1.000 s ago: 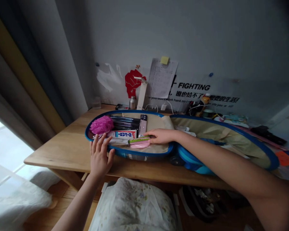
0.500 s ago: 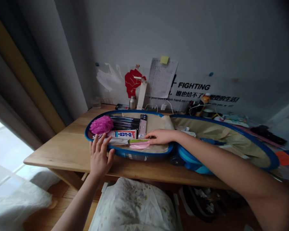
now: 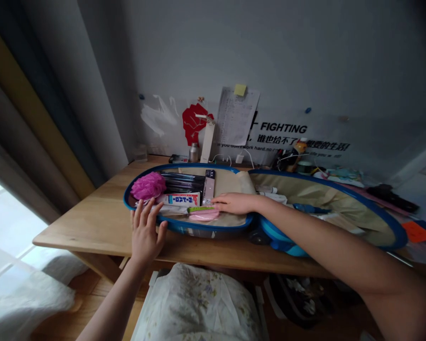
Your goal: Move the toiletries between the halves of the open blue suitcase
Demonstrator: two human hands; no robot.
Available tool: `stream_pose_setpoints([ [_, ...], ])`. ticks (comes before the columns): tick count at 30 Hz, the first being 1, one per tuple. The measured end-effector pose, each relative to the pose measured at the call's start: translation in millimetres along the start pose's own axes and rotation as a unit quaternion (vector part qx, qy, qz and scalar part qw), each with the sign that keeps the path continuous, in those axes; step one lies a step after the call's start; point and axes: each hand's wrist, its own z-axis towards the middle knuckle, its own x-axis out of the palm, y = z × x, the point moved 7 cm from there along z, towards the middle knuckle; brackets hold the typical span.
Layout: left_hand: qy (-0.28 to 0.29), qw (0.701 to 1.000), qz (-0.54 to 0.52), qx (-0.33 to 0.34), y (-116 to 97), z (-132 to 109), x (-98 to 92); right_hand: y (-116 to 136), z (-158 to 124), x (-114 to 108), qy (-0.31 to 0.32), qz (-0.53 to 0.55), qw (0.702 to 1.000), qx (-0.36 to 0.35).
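An open blue suitcase [image 3: 213, 228] lies on a wooden desk [image 3: 92, 222]. Its left half holds a pink bath sponge [image 3: 148, 185], a white toothpaste box [image 3: 181, 199], dark flat packets [image 3: 184, 180], a slim dark box [image 3: 209, 185] and a green and pink item [image 3: 203, 212]. My left hand [image 3: 145, 232] rests open against the case's near left rim, fingers spread upward. My right hand [image 3: 234, 203] lies flat inside the case, fingers stretched toward the green and pink item, touching its right end. Nothing is gripped in either hand.
The suitcase's right half [image 3: 326, 199] has a beige lining and a few small items. Bottles, cables and clutter line the wall behind. Papers and a "FIGHTING" poster hang on the wall. A floral cushion [image 3: 199, 303] sits below the desk edge. Curtains hang at left.
Almost nothing moved. My right hand shifted very slightly left along the green and pink item; the view tilted a little.
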Motion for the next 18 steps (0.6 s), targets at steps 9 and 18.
stream_pose_setpoints([
  [9, 0.000, 1.000, 0.003, 0.010, -0.7, 0.4, -1.3, -79.9, -66.1, -120.5, -0.369, 0.081, 0.917, 0.131],
  [18, -0.002, 1.000, -0.005, 0.007, 0.5, 0.2, -0.5, -170.8, -126.8, -79.0, -0.195, -0.062, 0.937, 0.284],
])
